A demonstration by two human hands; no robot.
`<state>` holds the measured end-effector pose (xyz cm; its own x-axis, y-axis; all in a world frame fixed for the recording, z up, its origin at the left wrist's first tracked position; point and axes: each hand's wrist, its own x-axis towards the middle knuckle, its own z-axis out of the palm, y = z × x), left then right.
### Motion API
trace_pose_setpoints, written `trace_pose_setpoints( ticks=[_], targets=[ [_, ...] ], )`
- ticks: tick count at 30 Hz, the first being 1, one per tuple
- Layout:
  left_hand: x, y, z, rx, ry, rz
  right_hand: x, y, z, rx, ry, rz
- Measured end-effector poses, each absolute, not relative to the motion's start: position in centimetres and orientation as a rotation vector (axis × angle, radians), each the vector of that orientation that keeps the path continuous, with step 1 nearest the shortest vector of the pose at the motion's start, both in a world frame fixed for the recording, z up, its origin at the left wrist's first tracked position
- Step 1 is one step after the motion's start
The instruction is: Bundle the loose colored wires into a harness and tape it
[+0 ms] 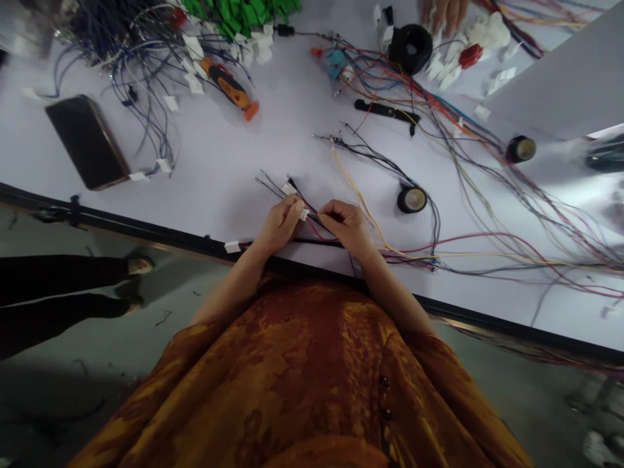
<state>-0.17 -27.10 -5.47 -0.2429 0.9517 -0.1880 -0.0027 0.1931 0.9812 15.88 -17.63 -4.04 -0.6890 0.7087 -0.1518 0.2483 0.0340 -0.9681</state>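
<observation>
My left hand [280,224] pinches a small white connector [303,214] near the front edge of the white table [273,136]. My right hand [347,222] is closed on thin dark wires [319,220] that run into that connector. The two hands almost touch. Short black and red wires [275,184] fan out just beyond my fingers. A red wire [319,235] loops under my hands.
A black tape roll [412,199] lies right of my hands, another [520,149] further right. Coloured wire bundles [487,247] spread across the right side. A phone [88,142], an orange screwdriver [229,86] and green parts [238,12] lie at the back. Another person's hand [444,13] rests at the far edge.
</observation>
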Motion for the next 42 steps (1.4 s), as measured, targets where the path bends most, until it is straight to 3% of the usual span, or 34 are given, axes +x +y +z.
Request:
trace_pose_setpoints(
  ticks=[6, 17, 29, 42],
  targets=[
    [-0.4, -27.1, -5.64, 1.063, 1.571, 1.162, 16.3, -17.6, -3.75, -0.986, -1.85, 1.906],
    [-0.31, -27.04, -5.62, 0.886, 1.452, 1.181, 16.18, -17.45, -3.65, -0.952, -1.973, 1.803],
    [-0.84, -26.75, -5.04, 1.288, 1.734, 1.025, 15.75, -17.5, -3.63, -0.947, -1.934, 1.919],
    [-0.17, -27.4, -5.67, 1.327, 1.763, 1.065, 16.24, -17.2, -3.53, -1.025, -1.848, 2.047]
  ],
)
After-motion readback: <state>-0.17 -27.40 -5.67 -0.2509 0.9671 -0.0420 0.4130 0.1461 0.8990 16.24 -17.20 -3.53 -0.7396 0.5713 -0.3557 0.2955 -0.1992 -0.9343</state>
